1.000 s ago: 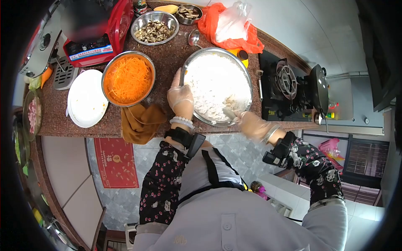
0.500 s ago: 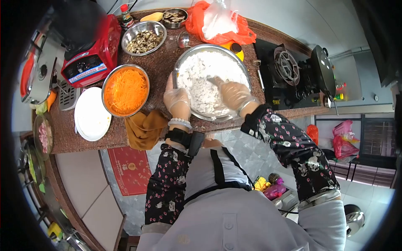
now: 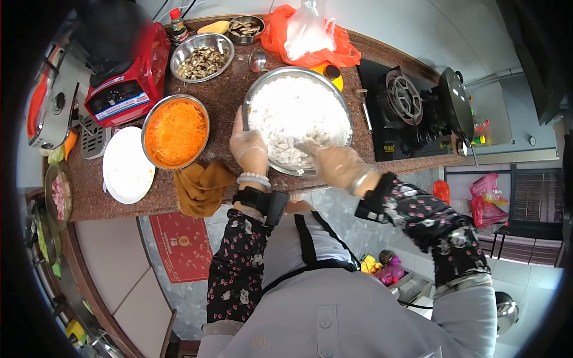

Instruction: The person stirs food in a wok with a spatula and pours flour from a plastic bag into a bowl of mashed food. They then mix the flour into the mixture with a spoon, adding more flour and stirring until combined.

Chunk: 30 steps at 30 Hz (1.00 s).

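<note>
A large metal bowl (image 3: 347,107) of white flour (image 3: 292,107), clumpy near its front side, stands at the counter's front. My left hand (image 3: 248,146), in a clear plastic glove, grips the bowl's left rim with the thumb along the outer wall. My right hand (image 3: 337,164), gloved too, is closed over the bowl's front right edge. From its fingers a short greyish utensil tip (image 3: 296,142) reaches into the clumps; the handle is hidden in my fist, and I cannot tell its kind.
Left of the bowl are shredded carrot (image 3: 176,132) in a metal bowl, a white plate (image 3: 128,170) and a brown cloth (image 3: 203,188). Behind stand sliced mushrooms (image 3: 203,62), a ladle (image 3: 258,61) and an orange bag (image 3: 343,51). A gas stove (image 3: 400,119) lies to the right.
My right hand has moved from the middle of the flour toward the bowl's front edge, the utensil tip with it. My left hand keeps its hold on the rim.
</note>
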Available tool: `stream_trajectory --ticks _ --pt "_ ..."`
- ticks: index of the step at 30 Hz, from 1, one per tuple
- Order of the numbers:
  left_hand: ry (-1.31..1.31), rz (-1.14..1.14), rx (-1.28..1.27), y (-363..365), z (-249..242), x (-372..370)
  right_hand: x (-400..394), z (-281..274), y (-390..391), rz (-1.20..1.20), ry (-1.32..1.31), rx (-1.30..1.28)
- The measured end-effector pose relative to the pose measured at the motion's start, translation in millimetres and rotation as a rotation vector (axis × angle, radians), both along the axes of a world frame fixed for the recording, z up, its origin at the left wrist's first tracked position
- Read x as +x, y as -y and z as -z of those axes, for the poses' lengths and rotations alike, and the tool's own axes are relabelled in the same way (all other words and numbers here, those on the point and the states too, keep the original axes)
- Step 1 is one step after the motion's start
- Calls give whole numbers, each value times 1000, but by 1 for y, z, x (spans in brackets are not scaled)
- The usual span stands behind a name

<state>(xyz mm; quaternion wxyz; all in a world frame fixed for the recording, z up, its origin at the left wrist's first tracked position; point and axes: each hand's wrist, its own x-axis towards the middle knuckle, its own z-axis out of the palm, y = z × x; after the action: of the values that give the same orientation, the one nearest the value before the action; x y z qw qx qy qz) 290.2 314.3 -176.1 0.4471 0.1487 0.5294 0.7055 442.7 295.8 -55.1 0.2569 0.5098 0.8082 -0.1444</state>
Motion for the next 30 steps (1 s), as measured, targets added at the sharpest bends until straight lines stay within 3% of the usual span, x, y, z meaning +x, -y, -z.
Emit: stream_trajectory --ticks 4,6,7,9,10,13,18,19,21,24,26,30 --pt "-26 -4 126 2 14 0 10 24 -27 -12 46 108" --pt "-31 0 18 3 7 -1 31 18 -38 61 114 131" --pt "-29 -3 -32 2 1 -1 39 18 -35 -11 66 208" --pt "-40 -16 -43 0 -4 0 35 -8 -14 -121 102 59" --pt "-48 -18 -52 1 -4 2 36 0 -4 -146 -12 91" --pt "17 3 -6 5 -4 2 22 14 -17 38 -7 142" --pt "-16 -11 -57 6 -11 1 32 -1 -13 -72 163 12" --pt "-13 -11 -96 4 -16 2 39 8 -2 -133 -17 179" --pt "5 3 -2 4 -5 2 36 17 -10 1 -31 143" --pt "-20 2 65 5 13 3 47 34 -27 -109 40 295" --pt "-44 -7 43 1 11 0 36 10 -12 -97 89 165" --pt "-42 10 36 1 7 0 20 -30 -21 -302 190 197"
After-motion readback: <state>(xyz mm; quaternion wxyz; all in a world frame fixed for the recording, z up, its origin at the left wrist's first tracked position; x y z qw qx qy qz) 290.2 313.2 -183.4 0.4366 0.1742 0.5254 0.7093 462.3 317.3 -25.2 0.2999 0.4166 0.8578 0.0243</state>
